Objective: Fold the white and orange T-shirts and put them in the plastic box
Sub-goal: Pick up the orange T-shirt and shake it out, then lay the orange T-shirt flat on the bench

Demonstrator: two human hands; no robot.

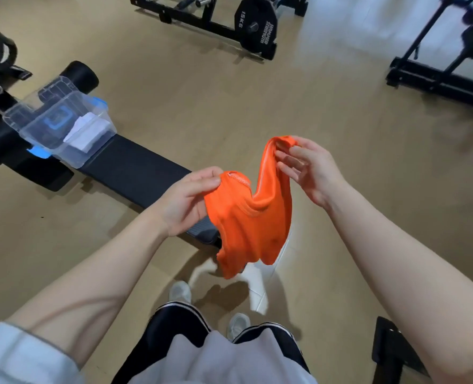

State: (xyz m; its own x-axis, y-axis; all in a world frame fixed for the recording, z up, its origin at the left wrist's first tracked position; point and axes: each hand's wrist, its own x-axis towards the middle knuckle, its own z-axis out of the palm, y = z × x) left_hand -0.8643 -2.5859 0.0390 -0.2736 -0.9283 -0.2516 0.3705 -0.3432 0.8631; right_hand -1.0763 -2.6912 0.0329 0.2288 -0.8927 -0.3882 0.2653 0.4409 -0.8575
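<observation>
- Left hand (186, 202) pinches one upper edge of the orange T-shirt (250, 217); right hand (311, 169) pinches the other, higher.
- Shirt hangs unfolded in the air, above the near end of the black bench (135, 169).
- Plastic box (60, 124) sits at the bench's far end, white T-shirt (88, 131) folded inside.

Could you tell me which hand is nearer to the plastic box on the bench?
The left hand, gripping the orange T-shirt, is nearer the plastic box; the right hand holds the shirt's far side.
</observation>
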